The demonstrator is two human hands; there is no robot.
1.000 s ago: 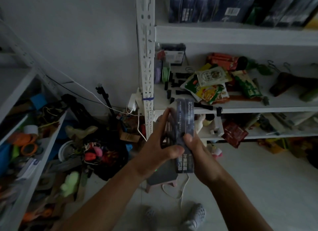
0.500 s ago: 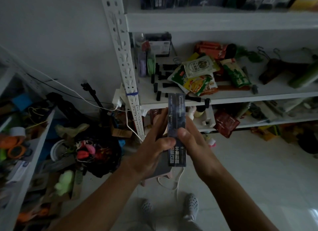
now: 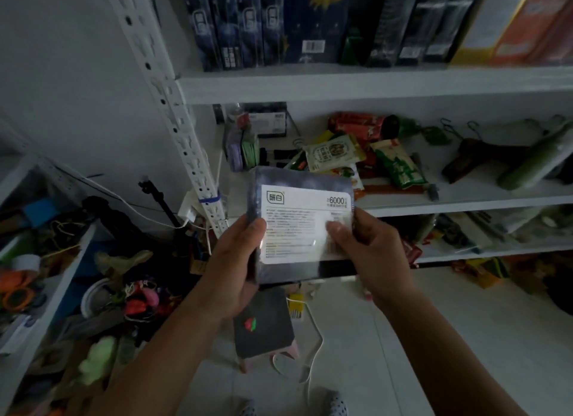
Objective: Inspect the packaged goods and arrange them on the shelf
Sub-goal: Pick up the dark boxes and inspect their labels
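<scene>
**Two hands, one box, label turned up for checking**

Both hands are on a single dark, film-wrapped box [image 3: 300, 226]. It is held in the air in front of the middle shelf [image 3: 465, 203], touching nothing but the hands. The left hand [image 3: 235, 260] grips the box's left edge, fingers curled behind it and thumb pressed on the front. The right hand [image 3: 375, 254] holds the right edge the same way, its thumb lying across the right side of the white label [image 3: 307, 204]. The label faces the camera squarely. Its large "6000" is legible, but the small print below is too blurred to read.

Judging by that pose, the step in hand is the inspection: the printed face is being looked over before the box goes anywhere.

The likely home is the upper shelf [image 3: 372, 85], where a row of similar dark boxes [image 3: 235, 25] stands upright with narrow sides outward. Getting there calls for three things:
- turning the box onto its edge to match the row
- lifting it clear of the shelf's front lip
- sliding it in beside its fellows without tipping them

Whether a free slot exists in that row cannot be told from here. The loose snack packets [image 3: 335, 152] on the middle shelf lie just behind the box and are best left alone.
</scene>
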